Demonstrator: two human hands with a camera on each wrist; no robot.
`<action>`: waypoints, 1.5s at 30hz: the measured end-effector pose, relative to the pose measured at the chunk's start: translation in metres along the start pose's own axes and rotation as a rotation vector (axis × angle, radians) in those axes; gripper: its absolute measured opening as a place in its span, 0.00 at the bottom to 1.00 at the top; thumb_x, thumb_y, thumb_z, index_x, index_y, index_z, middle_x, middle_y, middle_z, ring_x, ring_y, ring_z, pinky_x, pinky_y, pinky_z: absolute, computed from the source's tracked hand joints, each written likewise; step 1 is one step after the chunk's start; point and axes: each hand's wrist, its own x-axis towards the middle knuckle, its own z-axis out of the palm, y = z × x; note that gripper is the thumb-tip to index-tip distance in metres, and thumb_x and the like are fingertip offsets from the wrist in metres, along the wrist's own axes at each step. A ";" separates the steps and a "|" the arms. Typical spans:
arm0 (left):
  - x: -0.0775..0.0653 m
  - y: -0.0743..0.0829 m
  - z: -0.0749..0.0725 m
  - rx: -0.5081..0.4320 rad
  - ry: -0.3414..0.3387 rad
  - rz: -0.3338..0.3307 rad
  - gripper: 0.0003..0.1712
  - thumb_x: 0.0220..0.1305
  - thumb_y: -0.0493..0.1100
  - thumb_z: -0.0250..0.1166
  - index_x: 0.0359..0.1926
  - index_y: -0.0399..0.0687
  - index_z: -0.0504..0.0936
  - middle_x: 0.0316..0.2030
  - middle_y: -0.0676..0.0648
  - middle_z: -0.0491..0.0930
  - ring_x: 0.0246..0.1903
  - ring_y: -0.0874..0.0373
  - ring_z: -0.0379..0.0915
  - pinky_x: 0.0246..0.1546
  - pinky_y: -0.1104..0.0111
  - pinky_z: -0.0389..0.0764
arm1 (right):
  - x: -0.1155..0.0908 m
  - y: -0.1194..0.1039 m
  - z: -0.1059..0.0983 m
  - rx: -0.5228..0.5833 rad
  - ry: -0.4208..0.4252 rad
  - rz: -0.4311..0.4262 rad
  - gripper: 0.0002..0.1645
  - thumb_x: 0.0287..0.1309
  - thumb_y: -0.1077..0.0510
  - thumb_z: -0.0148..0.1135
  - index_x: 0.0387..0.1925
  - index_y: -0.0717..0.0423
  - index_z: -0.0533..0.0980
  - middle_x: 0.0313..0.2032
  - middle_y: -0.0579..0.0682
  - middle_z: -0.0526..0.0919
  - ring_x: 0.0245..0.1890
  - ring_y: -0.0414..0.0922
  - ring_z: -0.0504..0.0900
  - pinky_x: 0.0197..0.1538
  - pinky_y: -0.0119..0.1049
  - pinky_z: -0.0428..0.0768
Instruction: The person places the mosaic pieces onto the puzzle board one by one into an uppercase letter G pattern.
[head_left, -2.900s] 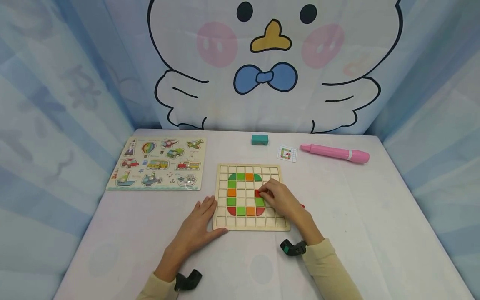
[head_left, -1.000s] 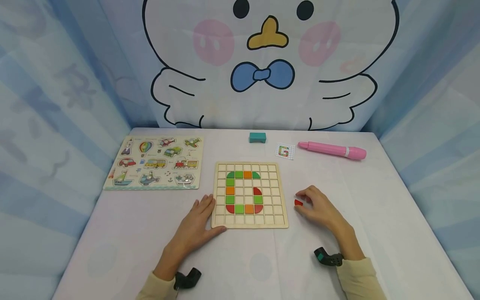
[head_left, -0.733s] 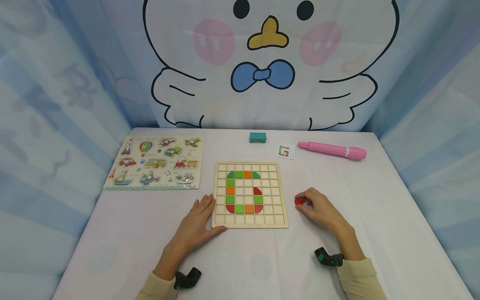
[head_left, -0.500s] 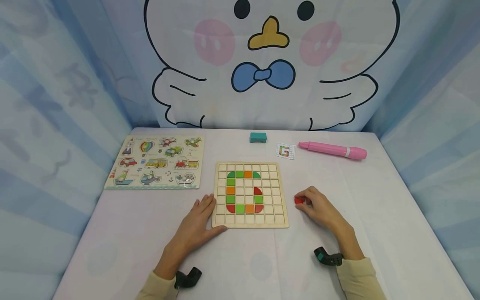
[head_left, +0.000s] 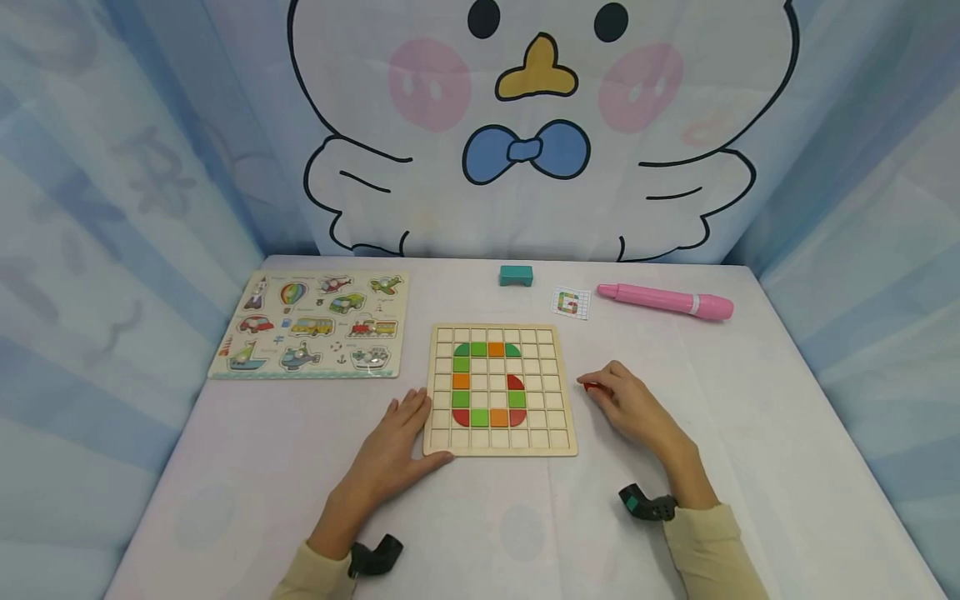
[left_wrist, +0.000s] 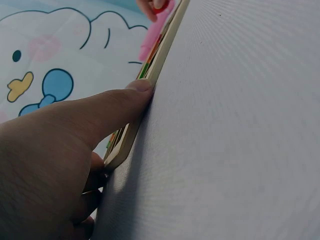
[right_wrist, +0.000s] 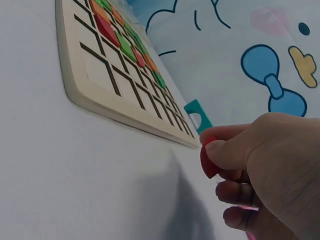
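A square wooden grid board lies in the middle of the table. Green, orange and red tiles sit in its cells as an outline with a gap at the upper right. My left hand rests against the board's lower left corner, fingers fairly straight along the left side and thumb on the front edge. Just right of the board, my right hand pinches a small red tile with a curved edge between thumb and index finger. In the right wrist view this tile is above the table; the fingers cover part of it.
A vehicle picture puzzle lies at the left. Behind the board are a teal block with an arched cut-out, a small pattern card and a pink pen-shaped object. A cartoon-printed curtain hangs along the back edge.
Earlier, my right hand left the red curved tile on the board's right side and took hold of another red one on the table. That tile has now moved slightly toward the board. My left hand stays.
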 end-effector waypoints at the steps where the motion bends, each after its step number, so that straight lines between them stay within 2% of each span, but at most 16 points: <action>1: 0.000 0.000 0.000 -0.002 -0.001 -0.001 0.56 0.58 0.69 0.68 0.74 0.38 0.62 0.76 0.42 0.59 0.78 0.48 0.50 0.80 0.53 0.52 | 0.002 -0.002 0.000 -0.002 0.001 0.000 0.12 0.65 0.66 0.62 0.49 0.58 0.83 0.36 0.48 0.78 0.33 0.38 0.70 0.34 0.30 0.73; 11: 0.001 -0.001 0.001 -0.004 0.009 0.004 0.55 0.58 0.68 0.68 0.74 0.38 0.63 0.76 0.42 0.59 0.78 0.48 0.51 0.80 0.54 0.53 | 0.027 -0.022 0.003 0.073 -0.039 0.040 0.11 0.66 0.63 0.63 0.48 0.59 0.79 0.39 0.49 0.83 0.37 0.41 0.77 0.39 0.31 0.79; 24: 0.000 0.000 0.000 -0.007 0.015 0.000 0.54 0.57 0.67 0.69 0.74 0.38 0.63 0.76 0.42 0.60 0.78 0.48 0.52 0.80 0.53 0.54 | 0.048 -0.040 0.015 0.101 -0.062 -0.029 0.14 0.64 0.65 0.63 0.51 0.59 0.79 0.44 0.52 0.83 0.41 0.43 0.77 0.44 0.35 0.83; 33: -0.001 0.001 -0.001 -0.010 0.015 -0.003 0.55 0.57 0.67 0.69 0.74 0.39 0.63 0.76 0.43 0.60 0.78 0.48 0.52 0.80 0.54 0.54 | 0.057 -0.054 0.027 0.128 -0.099 -0.030 0.12 0.66 0.62 0.63 0.50 0.58 0.80 0.46 0.52 0.84 0.42 0.44 0.78 0.50 0.42 0.85; 38: -0.001 0.001 -0.001 -0.009 0.010 -0.002 0.55 0.57 0.68 0.69 0.74 0.39 0.63 0.76 0.42 0.60 0.78 0.48 0.52 0.80 0.53 0.54 | 0.061 -0.062 0.035 0.133 -0.103 -0.061 0.11 0.66 0.62 0.63 0.49 0.57 0.80 0.44 0.51 0.84 0.40 0.43 0.77 0.47 0.38 0.83; 45: -0.001 0.001 -0.001 -0.005 0.002 -0.005 0.55 0.57 0.69 0.68 0.74 0.40 0.62 0.77 0.43 0.59 0.78 0.49 0.51 0.80 0.54 0.53 | 0.065 -0.069 0.047 0.136 -0.115 -0.061 0.11 0.67 0.61 0.63 0.49 0.55 0.80 0.45 0.49 0.85 0.39 0.41 0.77 0.45 0.35 0.83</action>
